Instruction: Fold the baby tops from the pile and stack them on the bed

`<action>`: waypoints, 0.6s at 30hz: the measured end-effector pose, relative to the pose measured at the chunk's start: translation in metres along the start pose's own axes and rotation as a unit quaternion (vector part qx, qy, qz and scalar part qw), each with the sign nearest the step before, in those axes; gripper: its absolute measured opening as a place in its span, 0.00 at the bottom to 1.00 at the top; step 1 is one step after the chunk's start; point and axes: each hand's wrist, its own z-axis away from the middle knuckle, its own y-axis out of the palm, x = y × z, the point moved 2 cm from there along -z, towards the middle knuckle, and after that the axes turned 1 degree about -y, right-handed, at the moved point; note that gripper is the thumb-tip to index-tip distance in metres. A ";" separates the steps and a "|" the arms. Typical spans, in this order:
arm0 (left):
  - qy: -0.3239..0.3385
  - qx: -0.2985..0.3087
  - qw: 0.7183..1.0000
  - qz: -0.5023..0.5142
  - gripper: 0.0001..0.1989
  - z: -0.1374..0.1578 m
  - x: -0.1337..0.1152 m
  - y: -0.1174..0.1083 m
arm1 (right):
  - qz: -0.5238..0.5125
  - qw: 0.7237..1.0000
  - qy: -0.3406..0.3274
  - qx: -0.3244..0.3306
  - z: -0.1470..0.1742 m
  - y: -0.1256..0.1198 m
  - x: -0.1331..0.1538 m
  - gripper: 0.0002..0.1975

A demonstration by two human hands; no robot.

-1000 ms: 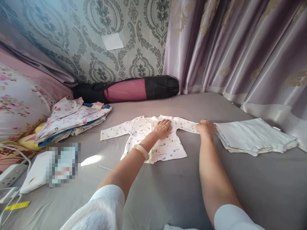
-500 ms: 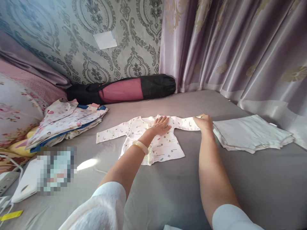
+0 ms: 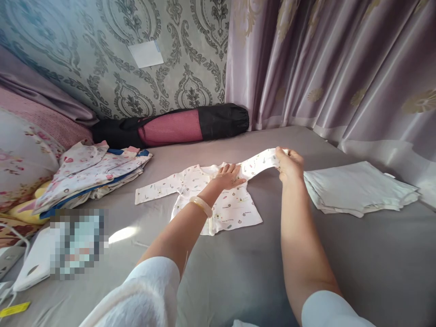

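Note:
A small white long-sleeved baby shirt (image 3: 235, 206), printed with little coloured figures, lies spread on the grey bed sheet (image 3: 238, 272). My left hand (image 3: 229, 177) rests flat on its upper chest near the collar, fingers stretched out. At the right, my right hand (image 3: 290, 163) is closed on the cuff end of one sleeve, which is raised off the sheet and slopes up from the shoulder. The other sleeve (image 3: 156, 188) lies flat, pointing left. A pale bangle sits on my left wrist.
Folded pale garments (image 3: 361, 188) lie right of my right hand. At left are a pile of printed clothes (image 3: 98, 172), a white device (image 3: 37, 259) and a power strip (image 3: 10, 259). A black and pink bag (image 3: 170, 127) lies along the wall; a curtain (image 3: 306, 63) hangs at right.
My right hand has lifted the sleeve's cuff end up off the sheet; before, that sleeve lay nearly straight out to the right. My left hand stays on the shirt's chest.

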 end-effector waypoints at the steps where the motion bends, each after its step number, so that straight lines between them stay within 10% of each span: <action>1: -0.001 0.003 1.000 -0.006 0.40 0.000 -0.001 -0.002 | -0.019 1.000 0.012 -0.004 0.002 0.004 0.000 0.11; 18: 0.010 -0.009 0.998 -0.060 0.36 -0.008 -0.001 -0.019 | -0.106 0.980 0.130 0.109 0.050 0.067 0.000 0.18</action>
